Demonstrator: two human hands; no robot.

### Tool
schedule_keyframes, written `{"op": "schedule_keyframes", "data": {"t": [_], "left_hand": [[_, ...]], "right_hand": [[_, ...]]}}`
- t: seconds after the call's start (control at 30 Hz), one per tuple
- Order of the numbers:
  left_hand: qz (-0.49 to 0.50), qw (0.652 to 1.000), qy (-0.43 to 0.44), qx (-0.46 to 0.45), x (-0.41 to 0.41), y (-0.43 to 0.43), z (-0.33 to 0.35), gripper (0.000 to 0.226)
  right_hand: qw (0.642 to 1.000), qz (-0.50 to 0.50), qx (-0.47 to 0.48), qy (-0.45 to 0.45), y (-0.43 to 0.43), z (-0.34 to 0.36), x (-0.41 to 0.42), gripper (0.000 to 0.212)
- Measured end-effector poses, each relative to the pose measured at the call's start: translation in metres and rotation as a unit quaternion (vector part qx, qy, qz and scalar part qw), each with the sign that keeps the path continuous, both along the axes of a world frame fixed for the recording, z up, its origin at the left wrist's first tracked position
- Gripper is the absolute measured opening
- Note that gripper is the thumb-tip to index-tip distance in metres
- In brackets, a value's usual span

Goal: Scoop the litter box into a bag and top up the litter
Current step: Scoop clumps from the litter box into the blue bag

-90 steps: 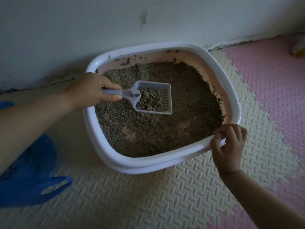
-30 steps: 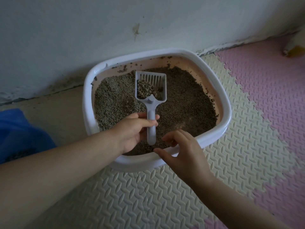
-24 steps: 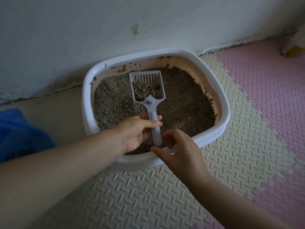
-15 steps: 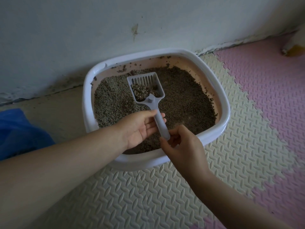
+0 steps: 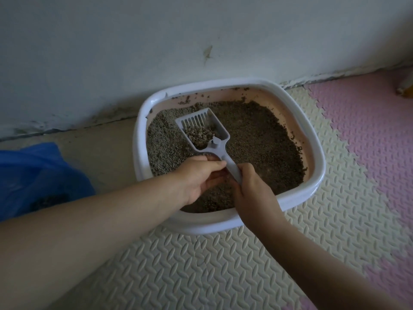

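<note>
A white-rimmed litter box with a pink inner wall stands against the wall, filled with grey-brown litter. A pale plastic slotted scoop is held above the litter at the box's left side, with a clump of litter in its bowl. My left hand pinches the scoop's handle near the bowl with thumb and fingertips. My right hand grips the lower end of the same handle from the right. A blue plastic bag lies on the floor to the left of the box.
The box sits on cream foam floor tiles, with pink tiles to the right. A grey wall rises directly behind the box. A small yellowish object shows at the far right edge.
My right hand left the box's rim, came to the scoop and closed round the handle's end. The scoop swung so its handle points toward me, then tilted left. The left hand's grip loosened.
</note>
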State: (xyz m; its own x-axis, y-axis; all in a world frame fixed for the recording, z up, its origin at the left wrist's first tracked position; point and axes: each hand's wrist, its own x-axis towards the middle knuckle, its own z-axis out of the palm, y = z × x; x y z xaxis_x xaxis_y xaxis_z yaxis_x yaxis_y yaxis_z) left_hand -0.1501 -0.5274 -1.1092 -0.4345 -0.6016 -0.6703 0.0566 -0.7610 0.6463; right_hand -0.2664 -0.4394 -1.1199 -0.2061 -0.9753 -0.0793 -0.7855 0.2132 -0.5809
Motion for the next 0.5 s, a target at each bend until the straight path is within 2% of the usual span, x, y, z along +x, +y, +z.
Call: {"op": "schedule_keyframes", "data": {"t": [0.07,0.1,0.13,0.17,0.23,0.27,0.3,0.33,0.37,0.43,0.5], "left_hand": [[-0.087,0.989,-0.082,-0.09,0.012,-0.006,0.005,0.024],[-0.158,0.961,-0.149,-0.173,0.022,-0.009,0.008,0.027],[-0.228,0.91,-0.214,-0.273,0.035,-0.012,0.011,0.03],[-0.283,0.839,-0.264,-0.383,0.05,-0.014,0.012,0.031],[-0.322,0.657,-0.355,-0.581,0.083,-0.016,0.008,0.036],[-0.322,0.582,-0.397,-0.632,0.1,-0.015,0.001,0.044],[-0.326,0.538,-0.437,-0.643,0.116,-0.013,-0.007,0.056],[-0.337,0.524,-0.468,-0.627,0.129,-0.01,-0.015,0.067],[-0.344,0.536,-0.482,-0.602,0.139,-0.006,-0.024,0.076],[-0.348,0.584,-0.469,-0.564,0.149,0.0,-0.039,0.081],[-0.349,0.591,-0.46,-0.563,0.149,0.001,-0.045,0.082]], "right_hand": [[1.0,-0.001,0.004,0.007,-0.003,0.003,-0.003,0.013],[1.0,0.002,0.005,0.006,-0.004,0.005,-0.006,0.014],[1.0,0.006,0.007,0.002,-0.004,0.007,-0.009,0.015],[1.0,0.009,0.008,-0.005,-0.004,0.01,-0.013,0.016],[1.0,0.016,0.008,-0.022,-0.003,0.014,-0.018,0.015],[0.999,0.019,0.009,-0.03,-0.003,0.016,-0.018,0.015],[0.999,0.024,0.01,-0.038,-0.004,0.016,-0.018,0.014],[0.998,0.029,0.01,-0.046,-0.005,0.017,-0.017,0.014],[0.998,0.036,0.012,-0.051,-0.007,0.018,-0.015,0.014],[0.997,0.052,0.021,-0.052,-0.013,0.019,-0.008,0.014],[0.996,0.074,0.03,-0.047,-0.02,0.022,0.0,0.013]]}}
